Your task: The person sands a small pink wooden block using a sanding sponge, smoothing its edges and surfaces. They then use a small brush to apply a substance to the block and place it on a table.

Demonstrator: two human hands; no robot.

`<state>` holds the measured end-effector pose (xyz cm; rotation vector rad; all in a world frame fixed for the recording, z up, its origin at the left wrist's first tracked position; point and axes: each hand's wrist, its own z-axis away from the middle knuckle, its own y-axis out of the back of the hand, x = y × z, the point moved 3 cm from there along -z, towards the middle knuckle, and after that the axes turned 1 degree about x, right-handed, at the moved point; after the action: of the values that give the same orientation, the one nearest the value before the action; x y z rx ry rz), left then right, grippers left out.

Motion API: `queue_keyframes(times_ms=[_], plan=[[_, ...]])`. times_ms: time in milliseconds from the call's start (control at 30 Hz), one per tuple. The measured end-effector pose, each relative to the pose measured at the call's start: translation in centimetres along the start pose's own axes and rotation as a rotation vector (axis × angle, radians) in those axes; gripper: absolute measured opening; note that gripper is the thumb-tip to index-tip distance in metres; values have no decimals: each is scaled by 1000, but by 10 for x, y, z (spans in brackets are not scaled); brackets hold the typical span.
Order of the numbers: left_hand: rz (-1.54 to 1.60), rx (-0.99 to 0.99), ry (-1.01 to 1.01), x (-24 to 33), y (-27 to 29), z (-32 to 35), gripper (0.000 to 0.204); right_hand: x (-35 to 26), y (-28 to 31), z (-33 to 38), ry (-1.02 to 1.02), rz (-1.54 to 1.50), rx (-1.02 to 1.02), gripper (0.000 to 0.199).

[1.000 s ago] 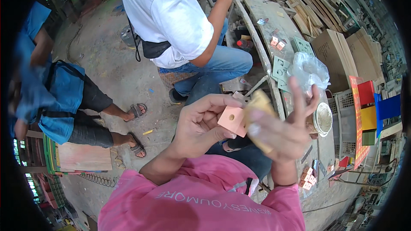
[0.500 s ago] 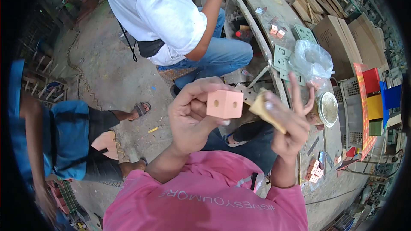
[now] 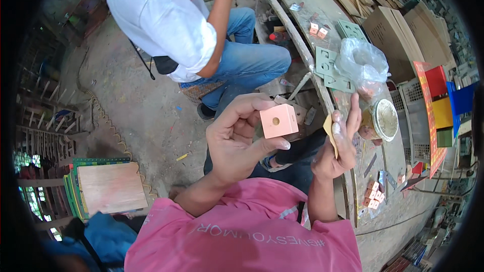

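Holding a pink block above a cluttered bench

Our workbench [image 3: 307, 7] bends along the right, its far end cut off. A seated person in a white shirt [image 3: 156, 15] hides part of it. Our left hand [image 3: 237, 143] pinches the pink cube [image 3: 279, 120], holed face up. Our right hand [image 3: 339, 146] grips a tan scrap [image 3: 330, 132]; fingers cover most of it.

Outdoor workshop, daylight. Bare dirt floor [image 3: 136, 106]. Long worn wooden table [image 3: 302, 0] on my right, stacked wood boards [image 3: 403, 25] beyond it, wooden railing [image 3: 40, 136] on my left.
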<state>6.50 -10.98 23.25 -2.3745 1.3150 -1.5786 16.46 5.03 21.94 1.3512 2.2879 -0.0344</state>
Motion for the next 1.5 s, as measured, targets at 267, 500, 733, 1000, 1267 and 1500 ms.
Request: queue_keyframes(times_ms=[267,500,733,1000,1267,1500], plan=[[-344,-92,-66,4,-16,-11,41,-27,15,-32,60,-157,-265,21],[-355,-131,25,4,-29,-15,42,-37,20,-48,192,246,-441,27],[-176,-147,9,-14,-25,-9,41,5,58,-60,10,244,-170,27],[145,-194,252,-22,-29,-6,43,-22,25,-57,42,20,-287,28],[263,-109,418,-40,-43,-3,52,-1,73,-36,-88,155,-119,24],[273,-68,615,-49,-63,16,53,8,81,-18,-8,444,-83,35]])
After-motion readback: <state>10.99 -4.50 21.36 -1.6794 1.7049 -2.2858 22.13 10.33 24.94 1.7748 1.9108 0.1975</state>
